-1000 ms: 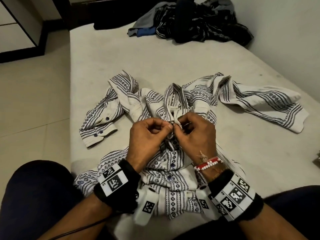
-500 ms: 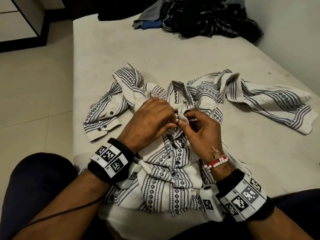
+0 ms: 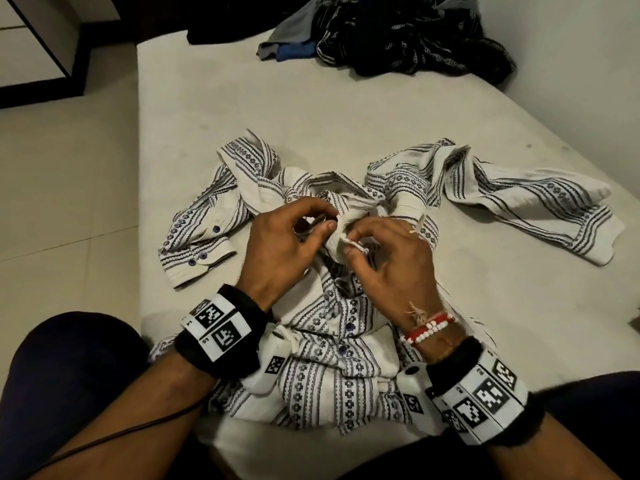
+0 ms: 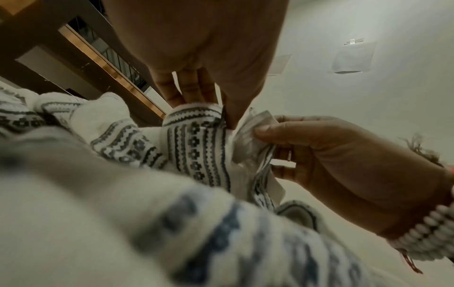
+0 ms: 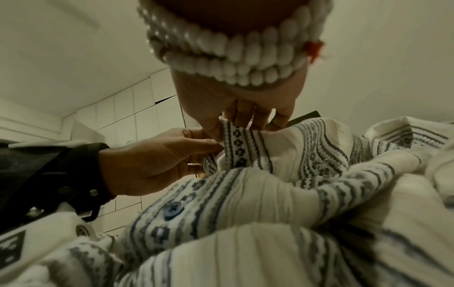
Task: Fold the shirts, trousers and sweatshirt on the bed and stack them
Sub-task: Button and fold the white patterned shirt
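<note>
Left hand (image 3: 284, 251) and right hand (image 3: 388, 265) each pinch the shirt (image 3: 322, 368) near its collar. Dark clothes (image 3: 408, 39) lie at the bed's (image 3: 346, 109) far end.

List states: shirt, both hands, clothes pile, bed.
Shirt: unfolded, front up, sleeves spread, lower buttons done up, top of placket pinched by both hands.
Left hand: pinches the placket edge near the collar.
Right hand: pinches the opposite placket edge.
Clothes pile: unfolded heap at the bed's far end.
Bed: bears the shirt and the pile.
</note>
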